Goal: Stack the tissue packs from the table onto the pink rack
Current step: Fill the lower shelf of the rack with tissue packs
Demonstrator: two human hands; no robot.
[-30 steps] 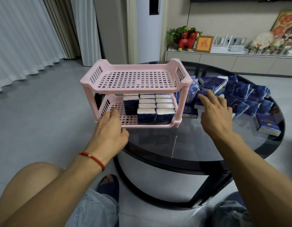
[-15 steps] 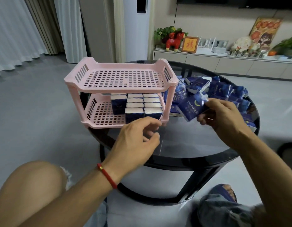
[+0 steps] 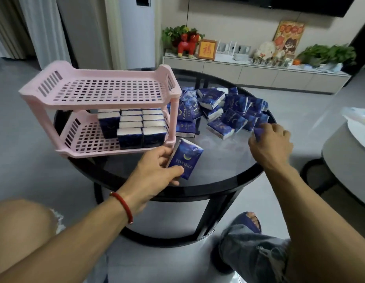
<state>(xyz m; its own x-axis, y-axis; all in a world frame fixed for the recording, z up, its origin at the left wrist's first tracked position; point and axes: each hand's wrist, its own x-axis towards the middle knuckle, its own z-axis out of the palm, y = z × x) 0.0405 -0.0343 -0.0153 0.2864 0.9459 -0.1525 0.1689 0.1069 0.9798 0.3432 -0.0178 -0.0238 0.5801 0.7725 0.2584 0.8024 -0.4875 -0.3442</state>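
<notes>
Just in front of the pink rack point(image 3: 99, 94), the left hand point(image 3: 155, 172) pinches a tissue pack point(image 3: 185, 158) by its edges, likely light and squashy, while the right hand point(image 3: 271, 146) fingers curl on another pack point(image 3: 259, 133) beside the rack.

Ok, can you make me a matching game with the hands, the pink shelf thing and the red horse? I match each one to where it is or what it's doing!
Things:
1. left hand
2. right hand
3. pink rack
4. red horse

Places or states:
A. on the long cabinet by the wall
B. reaching into the pile of packs
C. top shelf bare, packs on the bottom shelf
D. holds one blue tissue pack

Pairs: 1-D, 2-B, 3-C, 4-A
</notes>
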